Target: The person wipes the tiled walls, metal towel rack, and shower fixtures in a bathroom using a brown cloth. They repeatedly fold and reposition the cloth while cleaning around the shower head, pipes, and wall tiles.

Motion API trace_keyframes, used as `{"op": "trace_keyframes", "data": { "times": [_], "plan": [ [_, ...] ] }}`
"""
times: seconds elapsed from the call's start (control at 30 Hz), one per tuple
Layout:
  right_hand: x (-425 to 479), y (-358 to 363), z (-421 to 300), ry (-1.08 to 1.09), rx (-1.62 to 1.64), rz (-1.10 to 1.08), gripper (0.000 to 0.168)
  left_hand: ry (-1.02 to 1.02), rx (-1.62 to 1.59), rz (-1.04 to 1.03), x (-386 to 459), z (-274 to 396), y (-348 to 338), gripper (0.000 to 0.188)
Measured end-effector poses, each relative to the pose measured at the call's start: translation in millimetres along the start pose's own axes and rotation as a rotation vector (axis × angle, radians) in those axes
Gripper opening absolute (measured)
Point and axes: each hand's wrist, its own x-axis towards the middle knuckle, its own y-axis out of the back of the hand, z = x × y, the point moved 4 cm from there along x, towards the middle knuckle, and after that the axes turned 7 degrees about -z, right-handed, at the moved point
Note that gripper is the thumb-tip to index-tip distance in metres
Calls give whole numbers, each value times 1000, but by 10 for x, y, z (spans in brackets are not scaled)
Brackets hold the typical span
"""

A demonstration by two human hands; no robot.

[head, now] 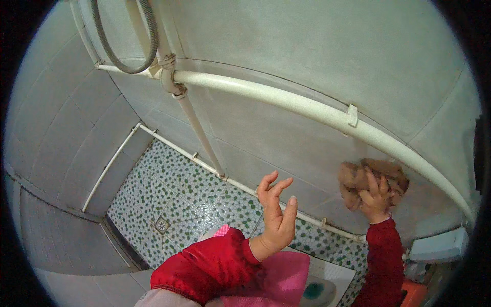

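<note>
A crumpled brown cloth (387, 176) lies pressed against the grey tiled wall (249, 134), just below a thick white pipe (268, 92). My right hand (374, 197), in a red sleeve, is on that cloth with its fingers spread over it. Nothing is in my left hand (276, 215); it is raised with bent, parted fingers in front of the wall's lower part. A red sleeve covers this forearm too, and pink fabric (287, 272) hangs below it.
A thin white pipe (180, 149) follows the wall's foot, joined by an upright pipe (197, 126). A grey hose (153, 34) loops at upper left. The pebble-patterned floor has a drain (161, 225). A squat toilet (326, 288), white cistern (437, 245) and orange container (416, 293) stand lower right.
</note>
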Motion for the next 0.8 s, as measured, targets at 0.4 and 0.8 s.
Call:
{"op": "trace_keyframes", "data": {
  "times": [0.4, 0.8],
  "plan": [
    [2652, -411, -1597, 135, 933, 81, 33, 98, 112, 204, 152, -347, 602, 35],
    [2307, -819, -1819, -52, 1527, -523, 39, 123, 104, 60, 133, -279, 396, 25]
  ]
}}
